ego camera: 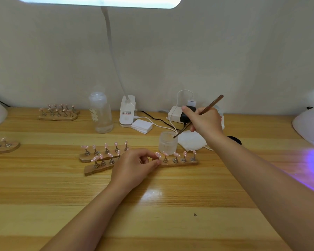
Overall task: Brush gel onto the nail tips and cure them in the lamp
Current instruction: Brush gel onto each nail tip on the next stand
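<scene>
Frosted glass marks the gel jar (168,143) at frame centre, into which the brush (198,116), gripped by the right hand (206,122), is dipped, while the nail-tip strip (178,160) is pinched by the left hand (134,167), so brushing the tips is judged next.

Jar (168,143) behind nail stand (178,161)

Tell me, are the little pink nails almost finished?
Not yet. The pink nail tips already carry white dots. The right hand dips the brush into the frosted jar, while the left hand pinches one stand. Brushing comes next, then curing in the purple-glowing lamp.
</scene>
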A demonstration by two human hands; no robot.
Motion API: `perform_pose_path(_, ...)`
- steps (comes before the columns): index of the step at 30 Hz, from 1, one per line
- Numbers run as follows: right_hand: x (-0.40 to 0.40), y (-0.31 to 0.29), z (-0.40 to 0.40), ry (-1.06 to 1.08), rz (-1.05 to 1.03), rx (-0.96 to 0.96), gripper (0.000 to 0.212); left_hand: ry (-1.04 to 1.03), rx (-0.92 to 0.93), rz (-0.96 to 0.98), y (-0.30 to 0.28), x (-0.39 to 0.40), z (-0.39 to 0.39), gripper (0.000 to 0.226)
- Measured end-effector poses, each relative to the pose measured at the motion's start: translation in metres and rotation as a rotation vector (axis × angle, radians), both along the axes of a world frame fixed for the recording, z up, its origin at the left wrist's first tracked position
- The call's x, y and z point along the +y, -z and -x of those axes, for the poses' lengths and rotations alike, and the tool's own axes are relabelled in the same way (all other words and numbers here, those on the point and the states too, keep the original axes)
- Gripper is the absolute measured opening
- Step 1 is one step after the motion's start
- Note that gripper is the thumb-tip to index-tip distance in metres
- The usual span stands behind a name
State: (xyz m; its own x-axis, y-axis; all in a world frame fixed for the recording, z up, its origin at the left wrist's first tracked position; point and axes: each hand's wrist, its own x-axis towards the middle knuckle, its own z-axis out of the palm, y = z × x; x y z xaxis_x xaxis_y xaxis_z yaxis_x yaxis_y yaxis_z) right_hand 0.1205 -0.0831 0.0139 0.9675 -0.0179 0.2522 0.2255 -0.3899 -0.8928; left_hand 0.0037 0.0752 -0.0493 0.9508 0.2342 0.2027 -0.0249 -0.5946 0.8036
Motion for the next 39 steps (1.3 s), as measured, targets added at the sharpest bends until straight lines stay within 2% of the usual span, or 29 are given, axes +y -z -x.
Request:
perform_pose_path(11,-0.012,-0.001,0.003,0.005,-0.096,-0.003,0.043,0.012,-0.012,0.019,0.000,-0.001,-0.001,0.017)
perform_pose_path(16,-0.018,-0.001,0.017,0.056,-0.280,-0.016,0.045,0.026,-0.039,0.025,0.000,-0.001,0.000,0.013)
perform_pose_path(20,-0.020,0.006,0.044,-0.045,-0.404,-0.019,0.044,0.024,-0.078,-0.026,0.000,-0.003,0.001,0.017)
perform_pose_path(23,-0.014,0.020,0.066,-0.211,-0.382,-0.084,0.048,0.032,-0.118,-0.083,0.000,-0.004,0.002,0.023)
perform_pose_path(25,-0.011,0.035,0.078,-0.282,-0.296,-0.197,0.043,0.040,-0.152,-0.101,0.000,-0.004,0.003,0.025)
perform_pose_path(29,-0.009,0.052,0.091,-0.329,-0.173,-0.358,0.030,0.043,-0.209,0.001,-0.004,-0.006,0.005,0.022)
perform_pose_path(35,-0.009,0.054,0.095,-0.346,-0.148,-0.451,0.032,0.087,-0.149,0.268,-0.008,-0.007,0.007,0.015)
perform_pose_path(39,-0.009,0.057,0.094,-0.363,-0.150,-0.472,0.037,0.133,-0.126,0.318,-0.007,-0.006,0.007,0.021)
